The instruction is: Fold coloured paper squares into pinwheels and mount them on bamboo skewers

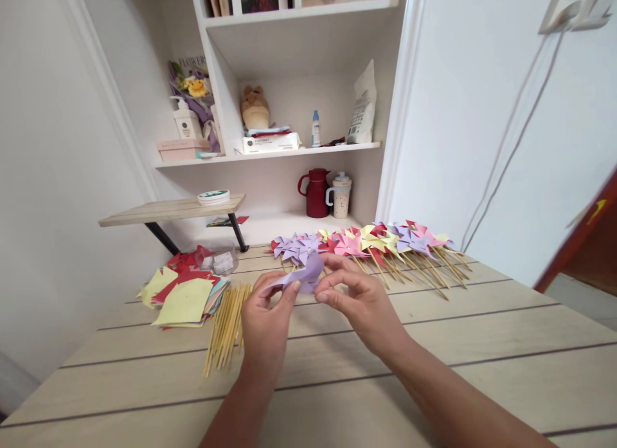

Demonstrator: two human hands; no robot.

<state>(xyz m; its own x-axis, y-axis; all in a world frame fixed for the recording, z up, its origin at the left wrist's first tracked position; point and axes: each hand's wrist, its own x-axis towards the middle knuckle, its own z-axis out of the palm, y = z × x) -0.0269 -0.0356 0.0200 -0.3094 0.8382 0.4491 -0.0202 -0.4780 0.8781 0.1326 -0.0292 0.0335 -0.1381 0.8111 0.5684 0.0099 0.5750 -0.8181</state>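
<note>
A purple paper pinwheel piece (304, 276), partly folded with one flap curled up, is held over the middle of the table. My left hand (270, 314) pinches its left side between thumb and fingers. At its right edge, the thumb and fingers of my right hand (359, 301) close on the paper. Left of my left hand lies a bundle of thin wooden sticks (225, 326). Finished paper pinwheels (351, 243) in purple, pink, yellow and red lie on their sticks beyond my hands, in a row reaching right.
Cut paper sheets (186, 300) are stacked at the left, near a clear plastic box (222, 261). Behind them stands a small wooden riser (173, 210) with a round white container (213, 197). A red jug (317, 194) and a lidded cup (342, 196) stand at the back, under shelves (270, 157).
</note>
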